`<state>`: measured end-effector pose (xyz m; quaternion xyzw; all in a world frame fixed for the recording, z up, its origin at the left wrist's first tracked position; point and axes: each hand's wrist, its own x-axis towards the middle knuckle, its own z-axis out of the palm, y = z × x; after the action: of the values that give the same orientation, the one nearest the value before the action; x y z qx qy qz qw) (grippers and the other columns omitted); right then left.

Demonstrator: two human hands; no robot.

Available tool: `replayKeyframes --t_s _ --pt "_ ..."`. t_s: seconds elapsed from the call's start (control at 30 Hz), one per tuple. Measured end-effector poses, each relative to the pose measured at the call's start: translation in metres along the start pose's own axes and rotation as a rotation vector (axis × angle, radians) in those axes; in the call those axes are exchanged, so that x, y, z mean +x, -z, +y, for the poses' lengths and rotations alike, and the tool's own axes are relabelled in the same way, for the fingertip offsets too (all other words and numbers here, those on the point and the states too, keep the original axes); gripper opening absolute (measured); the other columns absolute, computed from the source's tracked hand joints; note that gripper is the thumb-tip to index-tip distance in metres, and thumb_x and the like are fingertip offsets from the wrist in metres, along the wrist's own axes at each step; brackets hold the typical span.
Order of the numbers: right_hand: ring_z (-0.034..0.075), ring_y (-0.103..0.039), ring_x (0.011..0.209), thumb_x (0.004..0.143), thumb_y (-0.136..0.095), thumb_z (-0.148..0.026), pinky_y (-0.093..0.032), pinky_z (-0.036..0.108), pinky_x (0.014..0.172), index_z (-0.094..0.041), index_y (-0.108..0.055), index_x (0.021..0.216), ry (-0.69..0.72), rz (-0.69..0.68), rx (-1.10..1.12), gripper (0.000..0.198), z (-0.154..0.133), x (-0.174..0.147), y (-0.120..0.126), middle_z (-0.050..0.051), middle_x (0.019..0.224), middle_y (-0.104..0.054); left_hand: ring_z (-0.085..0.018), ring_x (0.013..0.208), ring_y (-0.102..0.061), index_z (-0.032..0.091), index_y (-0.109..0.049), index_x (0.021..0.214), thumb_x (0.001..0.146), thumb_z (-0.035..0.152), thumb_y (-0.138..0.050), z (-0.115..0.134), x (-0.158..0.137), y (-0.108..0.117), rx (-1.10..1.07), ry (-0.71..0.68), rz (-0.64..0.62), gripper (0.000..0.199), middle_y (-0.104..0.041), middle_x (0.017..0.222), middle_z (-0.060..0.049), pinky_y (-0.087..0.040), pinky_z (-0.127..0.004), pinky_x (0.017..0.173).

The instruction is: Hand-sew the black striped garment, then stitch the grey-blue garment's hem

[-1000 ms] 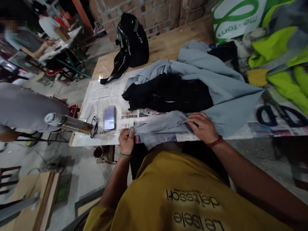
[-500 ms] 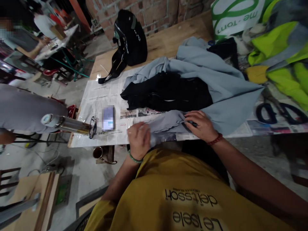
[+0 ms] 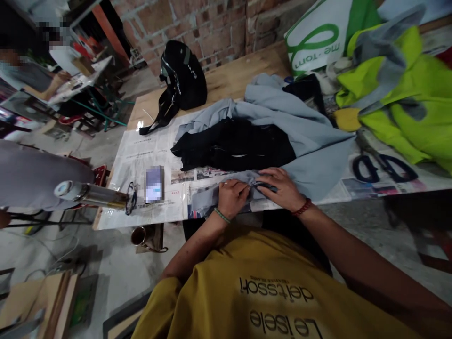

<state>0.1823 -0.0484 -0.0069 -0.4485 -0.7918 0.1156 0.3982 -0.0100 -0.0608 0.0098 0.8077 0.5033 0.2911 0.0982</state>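
Observation:
At the table's front edge my left hand (image 3: pixel 233 197) is closed, its fingertips pinching the grey cloth (image 3: pixel 205 198). Close beside it, my right hand (image 3: pixel 280 188) curls round a small dark-handled tool (image 3: pixel 264 186), which looks like thread snips. The tool's tip points toward my left fingertips and meets the cloth there; the exact contact is too small to make out. Just beyond both hands lies a black cloth piece (image 3: pixel 240 143), resting on a larger spread of blue-grey fabric (image 3: pixel 318 160).
Large dark-handled scissors (image 3: pixel 383 167) lie to the right, near a neon yellow vest (image 3: pixel 395 103). On the left are a phone (image 3: pixel 154 183) and a bottle (image 3: pixel 92 195). A black bag (image 3: pixel 183 75) stands at the back. Other people sit at a far table (image 3: pixel 84 80).
My left hand has moved right and come up against the right hand, now pinching the cloth. The view has shifted slightly.

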Motion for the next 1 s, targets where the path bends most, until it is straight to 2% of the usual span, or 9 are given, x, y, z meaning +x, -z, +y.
replayKeyframes --t_s 0.1,0.27,0.47,0.57,0.73,0.87,1.0 --pt "0.022 -0.055 0.1 0.08 -0.057 -0.031 -0.043 0.044 0.089 -0.029 -0.068 0.083 -0.007 -0.015 0.056 0.012 0.004 0.001 -0.001 0.002 0.097 -0.067 -0.016 0.084 -0.059 0.022 -0.067 0.08 0.084 0.026 -0.054 0.001 0.002 0.001 -0.046 -0.022 -0.031 0.014 -0.068 0.083 -0.003 -0.039 -0.033 0.077" --pt "0.02 -0.059 0.093 0.082 -0.054 -0.03 -0.046 0.041 0.085 -0.025 -0.066 0.074 -0.104 -0.012 0.227 0.015 0.007 0.005 0.001 0.001 0.08 -0.068 -0.013 0.067 -0.056 0.018 -0.063 0.071 0.086 0.025 -0.051 -0.004 0.008 0.0 -0.193 0.022 -0.115 0.02 -0.062 0.065 -0.001 -0.043 -0.027 0.069" --pt "0.019 -0.062 0.086 0.081 -0.056 -0.03 -0.047 0.038 0.081 -0.023 -0.063 0.068 -0.219 -0.001 0.294 0.017 0.007 0.004 0.003 0.002 0.079 -0.067 -0.012 0.065 -0.054 0.017 -0.062 0.071 0.086 0.025 -0.05 -0.008 0.013 0.004 -0.321 0.119 -0.146 0.02 -0.058 0.064 0.0 -0.044 -0.025 0.066" --pt "0.019 -0.062 0.084 0.081 -0.056 -0.031 -0.047 0.037 0.081 -0.023 -0.062 0.068 -0.23 -0.008 0.3 0.017 0.01 0.003 0.002 0.003 0.081 -0.066 -0.012 0.065 -0.054 0.017 -0.062 0.072 0.086 0.025 -0.051 -0.012 0.012 0.004 -0.338 0.112 -0.169 0.02 -0.059 0.065 -0.001 -0.045 -0.025 0.065" --pt "0.018 -0.061 0.083 0.082 -0.054 -0.03 -0.046 0.037 0.08 -0.022 -0.06 0.07 -0.198 -0.027 0.3 0.016 0.013 0.003 0.003 0.003 0.081 -0.066 -0.014 0.077 -0.059 0.019 -0.065 0.086 0.083 0.023 -0.054 -0.018 0.004 0.005 -0.254 0.021 -0.181 0.012 -0.066 0.079 -0.002 -0.048 -0.029 0.076" --pt "0.021 -0.06 0.09 0.076 -0.06 -0.025 -0.043 0.04 0.084 -0.024 -0.06 0.077 -0.081 -0.074 0.241 0.002 0.007 0.004 0.006 0.003 0.088 -0.065 -0.015 0.089 -0.059 0.023 -0.066 0.095 0.085 0.017 -0.05 -0.013 -0.011 0.007 -0.058 -0.039 -0.105 0.02 -0.067 0.09 -0.002 -0.044 -0.033 0.084" --pt "0.023 -0.056 0.097 0.068 -0.057 -0.013 -0.041 0.042 0.085 -0.024 -0.058 0.076 0.034 -0.103 0.112 0.014 0.003 0.003 0.003 0.004 0.095 -0.063 -0.02 0.097 -0.054 0.026 -0.068 0.092 0.086 0.02 -0.049 -0.006 -0.028 0.011 0.092 -0.151 -0.055 0.021 -0.064 0.099 -0.003 -0.038 -0.038 0.084"
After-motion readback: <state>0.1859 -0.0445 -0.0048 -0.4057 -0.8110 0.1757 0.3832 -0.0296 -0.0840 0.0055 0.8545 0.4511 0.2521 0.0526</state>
